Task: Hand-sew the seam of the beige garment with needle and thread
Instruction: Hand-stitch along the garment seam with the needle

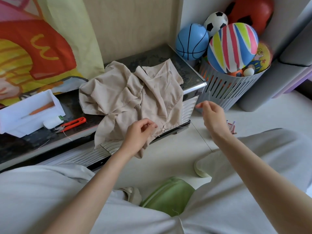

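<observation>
Hands are apart; the left hand (140,132) is pinching the beige garment (131,95) lying crumpled on the surface (152,54); the right hand (213,115) is hovering, fingers curled; its hold I cannot tell.

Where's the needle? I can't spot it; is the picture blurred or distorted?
Head view: right hand motion-blurred, so no needle can be made out; garment sharp; wide lens stretches the frame's edges; soft light, faint shadows.

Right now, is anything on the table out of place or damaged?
The beige garment lies crumpled, part hanging over the dark table's front edge, its hem frayed where the left hand pinches it. Loose thread trails by the orange snips.
</observation>
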